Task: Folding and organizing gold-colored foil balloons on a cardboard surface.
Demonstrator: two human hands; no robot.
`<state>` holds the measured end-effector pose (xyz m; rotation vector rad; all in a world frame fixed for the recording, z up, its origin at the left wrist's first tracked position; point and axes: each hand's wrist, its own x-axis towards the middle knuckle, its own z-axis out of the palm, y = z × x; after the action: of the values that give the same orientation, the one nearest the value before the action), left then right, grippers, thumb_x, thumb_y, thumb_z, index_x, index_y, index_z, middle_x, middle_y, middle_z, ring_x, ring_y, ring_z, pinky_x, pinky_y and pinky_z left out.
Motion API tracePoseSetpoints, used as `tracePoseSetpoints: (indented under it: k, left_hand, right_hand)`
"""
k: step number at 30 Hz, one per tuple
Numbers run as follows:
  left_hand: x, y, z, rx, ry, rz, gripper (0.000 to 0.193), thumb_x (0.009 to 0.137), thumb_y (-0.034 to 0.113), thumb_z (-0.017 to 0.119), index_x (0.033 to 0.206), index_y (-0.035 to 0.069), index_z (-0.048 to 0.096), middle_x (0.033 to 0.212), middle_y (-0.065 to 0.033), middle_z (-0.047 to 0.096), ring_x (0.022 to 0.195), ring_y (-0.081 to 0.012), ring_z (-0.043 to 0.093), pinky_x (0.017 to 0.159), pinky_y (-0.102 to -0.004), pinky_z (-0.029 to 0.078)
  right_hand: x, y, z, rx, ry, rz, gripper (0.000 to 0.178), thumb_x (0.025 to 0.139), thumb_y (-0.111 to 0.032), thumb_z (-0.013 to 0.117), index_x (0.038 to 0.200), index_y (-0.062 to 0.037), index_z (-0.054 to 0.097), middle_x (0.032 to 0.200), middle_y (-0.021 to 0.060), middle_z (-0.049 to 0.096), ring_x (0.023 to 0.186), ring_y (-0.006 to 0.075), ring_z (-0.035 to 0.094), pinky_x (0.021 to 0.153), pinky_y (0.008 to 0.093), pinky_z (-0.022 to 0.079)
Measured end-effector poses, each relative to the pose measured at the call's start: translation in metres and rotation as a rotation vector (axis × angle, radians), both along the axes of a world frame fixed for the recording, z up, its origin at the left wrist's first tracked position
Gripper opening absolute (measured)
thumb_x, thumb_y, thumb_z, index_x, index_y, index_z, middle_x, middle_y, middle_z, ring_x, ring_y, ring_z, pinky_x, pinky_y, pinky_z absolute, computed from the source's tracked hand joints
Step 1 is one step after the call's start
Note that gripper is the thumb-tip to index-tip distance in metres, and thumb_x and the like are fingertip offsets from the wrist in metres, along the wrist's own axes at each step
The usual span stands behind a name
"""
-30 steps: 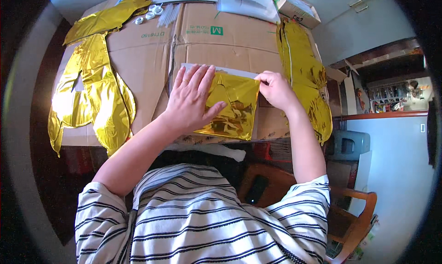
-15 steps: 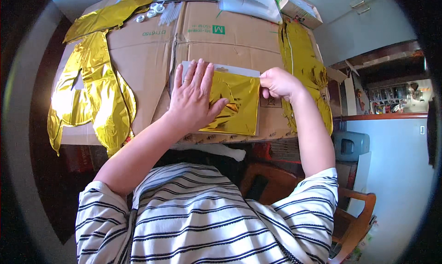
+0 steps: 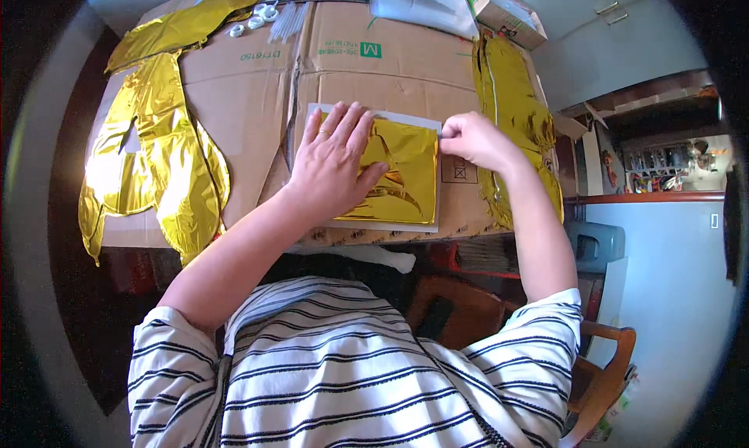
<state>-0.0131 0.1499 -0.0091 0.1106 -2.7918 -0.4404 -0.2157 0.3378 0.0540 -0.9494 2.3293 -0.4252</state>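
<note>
My left hand (image 3: 331, 163) lies flat, fingers stretched out, over the left part of a folded gold foil sheet (image 3: 409, 159). Under the foil is a flat white card (image 3: 417, 119), its margins showing along the top, right and bottom. At the card's upper right corner, my right hand (image 3: 472, 144) is closed in a pinch. Its fingertips meet the edge there, and what lies between them is too small to make out. The foil has creases and a raised fold beside my left thumb.
Flattened cardboard (image 3: 234, 81) covers the table. Shaped gold foil pieces (image 3: 175, 151) lie at the left, and crumpled gold foil (image 3: 515, 112) at the right. White tape rolls (image 3: 256, 22), clear straws (image 3: 290, 23), plastic packets (image 3: 425, 9) and an open box (image 3: 507, 15) sit along the far side.
My left hand has slid slightly to the right over the foil. The foil's right edge has drawn inward, so more white card shows beside and below it. My right hand keeps its pinch.
</note>
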Motion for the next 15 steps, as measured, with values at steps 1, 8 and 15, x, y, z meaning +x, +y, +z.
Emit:
tracePoseSetpoints:
  k: [1,8,15]
  left_hand:
    - [0.000,0.000,0.000,-0.003,-0.003,-0.001,0.074,0.095,0.047,0.059,0.150,0.001,0.039,0.154,-0.0202,0.042,0.146,-0.0379,0.034,0.121,-0.0570,0.020]
    - [0.000,0.000,0.002,-0.014,-0.022,0.002,0.076,0.096,0.047,0.058,0.152,0.001,0.036,0.154,-0.0199,0.042,0.147,-0.0370,0.035,0.122,-0.0564,0.018]
    - [0.001,-0.002,0.004,0.048,-0.004,0.003,0.076,0.096,0.045,0.058,0.153,0.002,0.033,0.154,-0.0198,0.043,0.147,-0.0369,0.035,0.123,-0.0554,0.015]
  right_hand:
    - [0.003,0.003,0.004,-0.047,0.055,0.040,0.019,0.087,-0.019,0.069,0.090,-0.0001,0.070,0.080,0.0110,0.070,0.076,0.0184,0.068,0.071,0.0344,0.053]
    - [0.008,0.005,-0.022,-0.414,0.358,0.290,0.016,0.090,-0.008,0.063,0.102,-0.0081,0.073,0.098,0.0107,0.066,0.090,0.0321,0.066,0.081,0.0403,0.054]
    - [0.008,0.006,-0.042,-0.550,0.730,0.374,0.012,0.082,-0.007,0.070,0.093,-0.0108,0.072,0.086,0.0053,0.063,0.083,0.0276,0.064,0.075,0.0404,0.049]
